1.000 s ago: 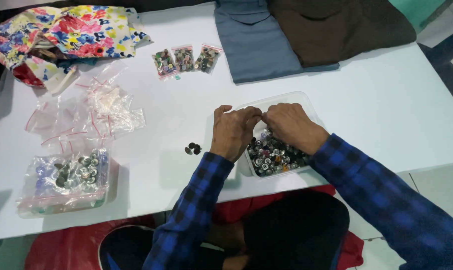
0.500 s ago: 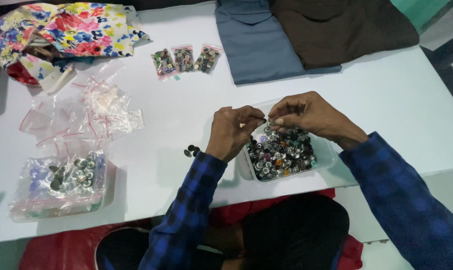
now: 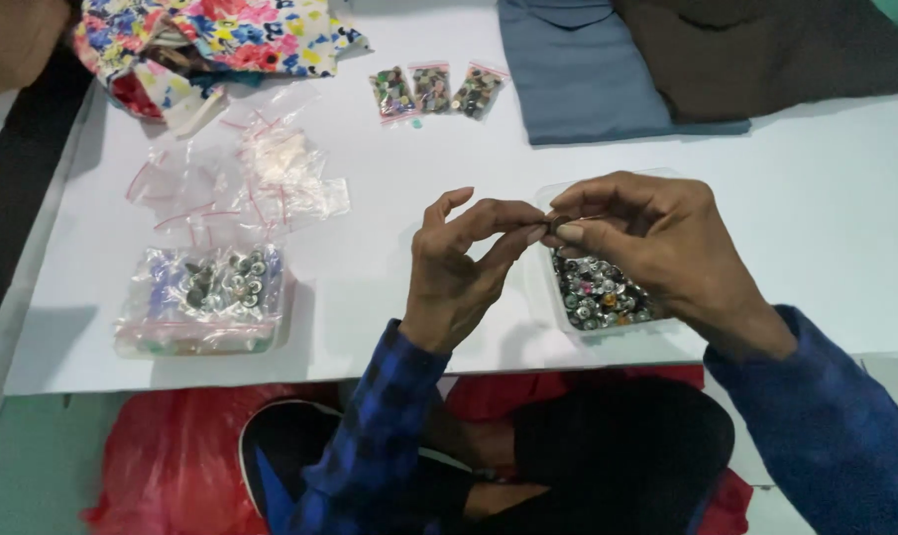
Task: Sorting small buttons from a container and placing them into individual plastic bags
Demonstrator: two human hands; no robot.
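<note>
My left hand (image 3: 464, 263) and my right hand (image 3: 657, 243) meet fingertip to fingertip above a clear plastic tub (image 3: 548, 287) full of small round metal buttons (image 3: 598, 297). Between the thumbs and forefingers of both hands sits one small dark button (image 3: 558, 220), pinched from each side. The tub stands at the near edge of the white table (image 3: 826, 228), partly hidden under my right hand.
A clear bag of metal buttons (image 3: 206, 297) lies at the left. Several empty zip bags (image 3: 261, 183) are behind it. Three small filled bags (image 3: 437, 91) sit further back. Floral cloth (image 3: 221, 40), blue cloth (image 3: 588, 69) and brown cloth (image 3: 766, 54) lie along the far edge.
Both hands have risen out of the tub and now hold one button up between them. The small dark pieces seen on the table by my left hand are hidden or gone.
</note>
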